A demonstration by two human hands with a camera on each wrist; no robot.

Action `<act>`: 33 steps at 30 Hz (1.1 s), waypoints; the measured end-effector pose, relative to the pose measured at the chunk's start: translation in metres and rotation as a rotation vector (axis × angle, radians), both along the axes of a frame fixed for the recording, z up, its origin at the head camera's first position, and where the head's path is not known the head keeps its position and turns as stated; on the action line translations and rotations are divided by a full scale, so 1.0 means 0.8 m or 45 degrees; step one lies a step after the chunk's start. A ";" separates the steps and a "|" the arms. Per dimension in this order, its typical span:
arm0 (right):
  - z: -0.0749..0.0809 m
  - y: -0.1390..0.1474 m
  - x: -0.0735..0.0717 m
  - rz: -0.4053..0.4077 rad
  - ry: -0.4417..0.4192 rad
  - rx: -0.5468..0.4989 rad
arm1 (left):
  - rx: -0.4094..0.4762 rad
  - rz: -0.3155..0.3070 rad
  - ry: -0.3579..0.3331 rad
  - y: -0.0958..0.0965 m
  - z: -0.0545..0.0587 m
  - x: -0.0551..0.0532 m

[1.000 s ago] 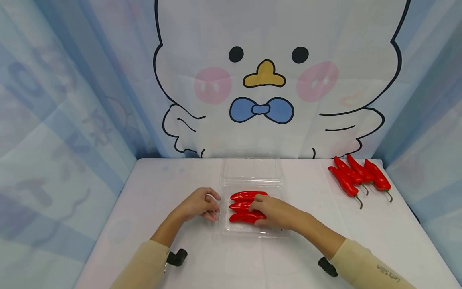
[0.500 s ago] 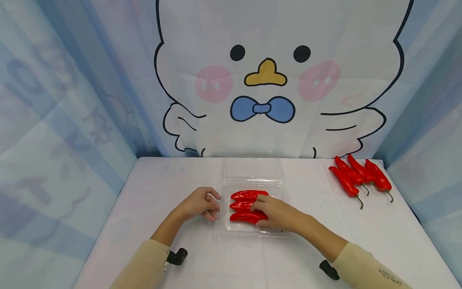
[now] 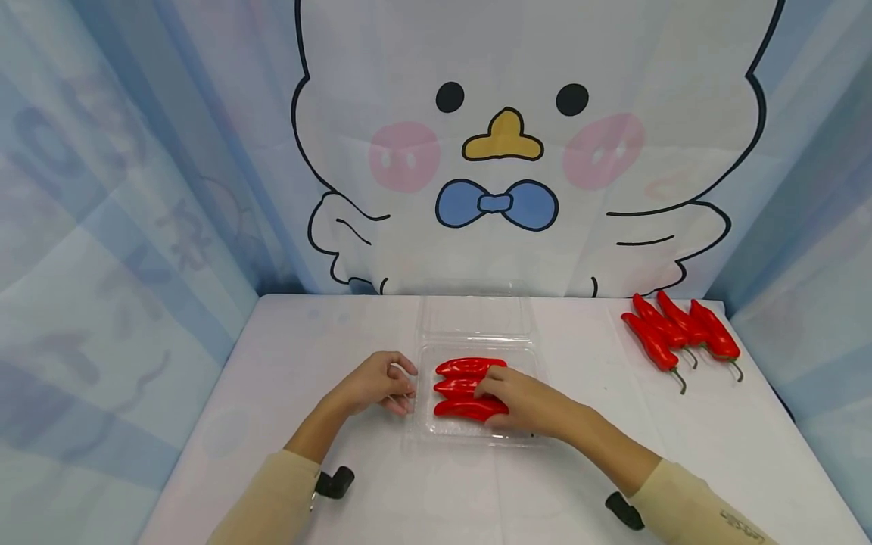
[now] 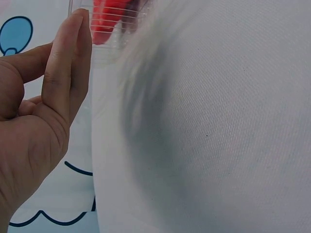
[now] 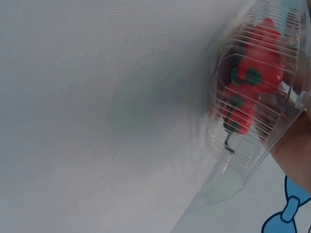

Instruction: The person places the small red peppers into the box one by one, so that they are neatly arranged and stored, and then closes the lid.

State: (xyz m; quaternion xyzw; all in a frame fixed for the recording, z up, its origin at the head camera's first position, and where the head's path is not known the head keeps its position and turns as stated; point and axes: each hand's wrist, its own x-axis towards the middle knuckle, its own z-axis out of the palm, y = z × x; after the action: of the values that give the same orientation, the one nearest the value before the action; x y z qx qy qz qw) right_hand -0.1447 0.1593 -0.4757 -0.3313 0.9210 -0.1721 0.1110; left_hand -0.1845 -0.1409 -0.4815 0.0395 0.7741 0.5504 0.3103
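A clear plastic clamshell box (image 3: 436, 433) sits on the table, its lid (image 3: 474, 318) folded back. Three red chili peppers lie side by side in it: a back one (image 3: 463, 368), a middle one (image 3: 455, 389) and a front one (image 3: 459, 409). My right hand (image 3: 527, 405) reaches in from the right, thumb and fingers around the front pepper's right end and hiding the stems. Green stems (image 5: 234, 127) show through the ribbed wall in the right wrist view. My left hand (image 3: 375, 384) stands at the box's left wall, its fingers (image 4: 60, 68) nearly straight, with nothing held.
Several more red chili peppers (image 3: 650, 342) lie bunched at the table's back right corner, stems toward the front. A white cloth covers the table (image 3: 306, 333). A printed curtain (image 3: 409, 250) hangs right behind it, and blue curtains flank both sides.
My right hand has shifted very slightly to the right, so a little more of the front pepper shows. My left hand stays at the box's left side.
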 end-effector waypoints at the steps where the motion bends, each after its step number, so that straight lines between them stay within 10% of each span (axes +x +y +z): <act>1: 0.001 0.000 0.001 0.001 -0.002 -0.005 | 0.000 0.001 -0.002 0.000 0.000 0.000; 33: 0.018 0.063 0.004 -0.176 0.048 -0.239 | -0.005 -0.005 0.015 -0.002 0.000 0.000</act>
State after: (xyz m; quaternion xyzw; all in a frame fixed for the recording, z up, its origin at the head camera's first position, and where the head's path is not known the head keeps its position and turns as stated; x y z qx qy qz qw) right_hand -0.1413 0.2093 -0.4611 -0.2791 0.9234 -0.2587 0.0502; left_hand -0.1841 -0.1422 -0.4814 0.0438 0.7768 0.5481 0.3069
